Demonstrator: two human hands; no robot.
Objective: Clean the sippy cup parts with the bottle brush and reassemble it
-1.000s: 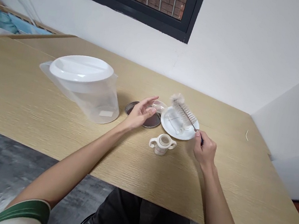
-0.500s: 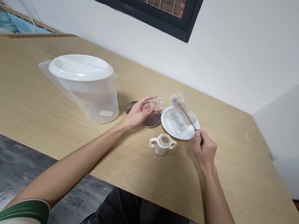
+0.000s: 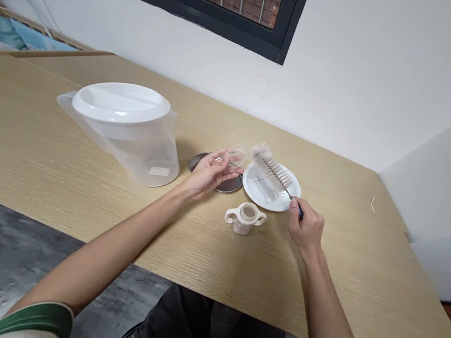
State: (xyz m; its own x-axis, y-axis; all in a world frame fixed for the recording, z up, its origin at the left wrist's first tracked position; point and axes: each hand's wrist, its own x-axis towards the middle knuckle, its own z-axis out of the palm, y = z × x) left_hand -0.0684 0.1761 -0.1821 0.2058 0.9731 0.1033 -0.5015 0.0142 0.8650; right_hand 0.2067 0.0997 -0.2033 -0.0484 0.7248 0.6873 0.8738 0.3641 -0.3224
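Observation:
My left hand (image 3: 211, 174) holds a small clear plastic cap (image 3: 236, 155) over a dark round metal tray (image 3: 229, 185). In my right hand (image 3: 306, 223) is the handle of a bottle brush (image 3: 270, 169), its white bristles pointing up and left above a white plate (image 3: 251, 189). The brush head is near the clear cap; whether they touch I cannot tell. Small pale parts (image 3: 270, 196) lie on the plate, partly hidden by the bristles. Just in front of the plate a small bottle with two handles (image 3: 244, 220) stands upright with its mouth uncovered.
A large translucent pitcher (image 3: 141, 150) with a white lid stands on the left of the wooden table (image 3: 198, 253). A thin white strip (image 3: 373, 203) lies at the right. Behind the table are a white wall (image 3: 342, 84) and a dark window frame (image 3: 279, 47).
The brush has moved slightly left and down towards the clear cap. My left hand has turned the cap, and its lower fingers have spread. The bottle, plate and pitcher have stayed put.

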